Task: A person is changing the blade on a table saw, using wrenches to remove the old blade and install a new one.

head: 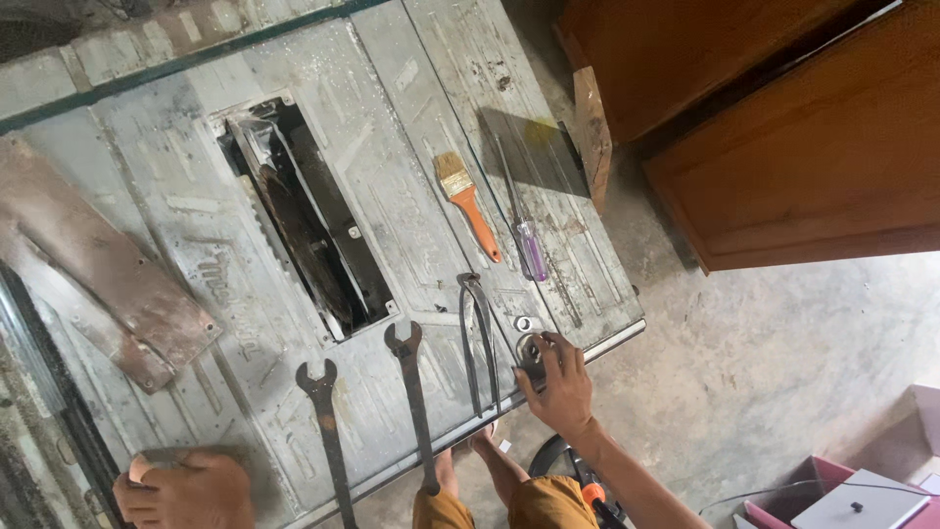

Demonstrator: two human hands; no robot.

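Note:
My right hand (558, 387) rests at the near edge of a grey metal saw table (411, 137), its fingers closed around a small dark metal part (532, 358). A small silvery ring (523, 323) lies just beyond it. My left hand (186, 487) presses on the table's near left corner, over a dark flat object I cannot make out. Between the hands lie two rusty open-ended wrenches (328, 431) (415, 402) and a pair of long dark tongs (478, 338).
A paintbrush with an orange handle (468, 204) and a screwdriver with a purple handle (526, 230) lie farther out. The table's open blade slot (304, 216) shows the saw blade. A rusty plate (98, 264) sits left. Wooden cabinets (783, 137) stand right.

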